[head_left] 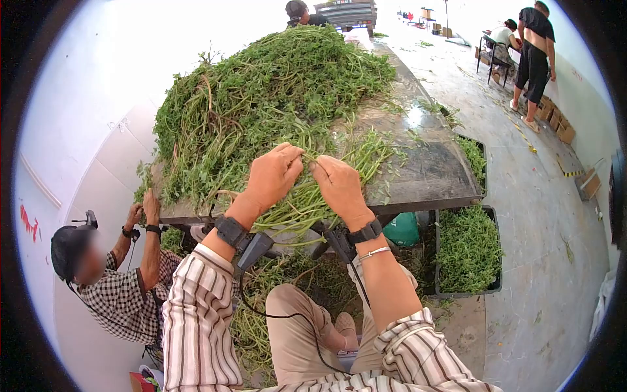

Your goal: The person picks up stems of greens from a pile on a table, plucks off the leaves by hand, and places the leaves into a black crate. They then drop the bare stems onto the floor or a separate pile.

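Across the front, a dark, worn table [424, 157], long side running away ahead. On top, a broad heap of greens [268, 98], straight ahead and spread to the left. Low on the right, beside the table, a tub [437, 255] full of leafy cuttings. At the near edge of the table, a loose bundle of stems [297, 208], directly beneath the wrists; slants from lower left to upper right, partly past the edge. Just beyond on the right, loose sprigs [373, 153]. Far left, against the heap, a co-worker's hands [149, 208].

Above the bundle, left hand [274, 175] and right hand [341, 188], backs up, close together but apart, neither one spread. On the left, thumb and fingers drawn in, pinching a thin stem [308, 157]; on the right, fingertips closed on what looks like the same stem. Between the two, only a short length in view, long axis crosswise, dipping slightly to the right. Nearer the heap, the left; nearer the sprigs, the right. Cannot tell how far the stem runs inside either grip.
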A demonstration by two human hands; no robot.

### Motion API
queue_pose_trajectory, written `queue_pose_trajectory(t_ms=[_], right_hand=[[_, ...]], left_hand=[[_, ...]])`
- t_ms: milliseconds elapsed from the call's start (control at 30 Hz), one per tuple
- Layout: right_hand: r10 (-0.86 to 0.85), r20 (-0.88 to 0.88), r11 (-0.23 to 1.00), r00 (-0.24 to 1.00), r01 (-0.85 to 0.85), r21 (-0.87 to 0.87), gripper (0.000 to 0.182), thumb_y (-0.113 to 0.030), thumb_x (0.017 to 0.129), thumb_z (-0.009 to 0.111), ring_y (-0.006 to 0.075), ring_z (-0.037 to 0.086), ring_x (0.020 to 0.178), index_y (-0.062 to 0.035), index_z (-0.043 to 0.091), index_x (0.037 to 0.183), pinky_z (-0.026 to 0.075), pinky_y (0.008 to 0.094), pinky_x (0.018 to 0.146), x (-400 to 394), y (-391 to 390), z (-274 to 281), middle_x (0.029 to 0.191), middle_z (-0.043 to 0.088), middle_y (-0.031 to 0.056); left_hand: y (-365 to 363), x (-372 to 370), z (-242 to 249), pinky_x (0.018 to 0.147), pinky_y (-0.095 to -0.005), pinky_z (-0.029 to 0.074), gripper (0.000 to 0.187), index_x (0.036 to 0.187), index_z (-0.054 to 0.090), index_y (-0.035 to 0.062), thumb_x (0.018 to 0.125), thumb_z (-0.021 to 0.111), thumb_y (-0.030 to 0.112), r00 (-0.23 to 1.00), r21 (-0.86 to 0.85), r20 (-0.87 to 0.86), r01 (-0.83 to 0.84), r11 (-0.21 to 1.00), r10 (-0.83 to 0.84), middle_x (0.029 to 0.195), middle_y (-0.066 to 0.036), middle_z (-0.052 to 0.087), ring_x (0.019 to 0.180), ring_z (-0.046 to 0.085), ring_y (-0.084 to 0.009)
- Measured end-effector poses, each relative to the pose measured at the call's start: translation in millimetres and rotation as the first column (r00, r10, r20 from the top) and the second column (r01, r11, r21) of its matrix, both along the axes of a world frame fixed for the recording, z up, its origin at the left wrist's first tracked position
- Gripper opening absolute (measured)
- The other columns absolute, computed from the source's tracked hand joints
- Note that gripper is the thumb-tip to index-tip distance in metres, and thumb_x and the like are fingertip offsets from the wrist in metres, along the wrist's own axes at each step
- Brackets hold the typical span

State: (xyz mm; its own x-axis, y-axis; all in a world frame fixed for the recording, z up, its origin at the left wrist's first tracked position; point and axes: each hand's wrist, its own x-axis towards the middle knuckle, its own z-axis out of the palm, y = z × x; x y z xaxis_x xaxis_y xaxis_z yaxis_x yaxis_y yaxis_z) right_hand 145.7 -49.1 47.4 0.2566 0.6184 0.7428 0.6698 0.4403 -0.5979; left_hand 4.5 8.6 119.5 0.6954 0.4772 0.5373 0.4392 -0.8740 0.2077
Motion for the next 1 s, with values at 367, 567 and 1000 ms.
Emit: queue_pose_trajectory(t_ms=[367, 567, 1000], right_hand=[[0.014, -0.043, 0.999, 0.999, -0.012, 0.036, 0.023, -0.022, 0.090, 0.050, 0.0359, 0.055, 0.074, -0.0030, 0.050, 0.078, 0.043, 0.0444, 0.064, -4, 5, 0, 0.074, 0.054, 0.0152], [-0.007, -0.004, 0.999, 1.000, 0.007, -0.032, 0.025, -0.024, 0.091, 0.049, 0.0376, 0.054, 0.075, -0.0024, 0.050, 0.078, 0.043, 0.0452, 0.064, 3, -3, -2, 0.075, 0.055, 0.0160], [0.287, -0.362, 0.957, 0.887, -0.281, 0.070, 0.043, -0.025, 0.096, 0.046, 0.0138, 0.058, 0.089, -0.0061, 0.042, 0.134, 0.047, 0.0256, 0.066, 0, 5, 2, 0.124, 0.048, 0.0067]], left_hand=[[17, 9, -18, 0.073, -0.0355, 0.047, 0.024, 0.094, 0.061, -0.0072, 0.083, 0.051, 0.012, 0.980, -0.067, 0.200, 0.033, 0.997, -0.019, 0.090, -0.018, 0.062, 0.081, 0.061, -0.0299], [73, -22, 5, 0.064, -0.0314, 0.045, 0.023, 0.088, 0.065, 0.0000, 0.086, 0.048, 0.016, 0.835, -0.178, 0.487, -0.193, 0.965, 0.257, 0.075, -0.010, 0.064, 0.067, 0.059, -0.0212], [-43, -17, 70, 0.066, -0.0256, 0.046, 0.028, 0.107, 0.062, 0.0104, 0.087, 0.054, 0.028, 0.658, -0.761, 0.621, 0.378, 0.527, 0.426, 0.100, -0.001, 0.062, 0.084, 0.059, -0.0115]])
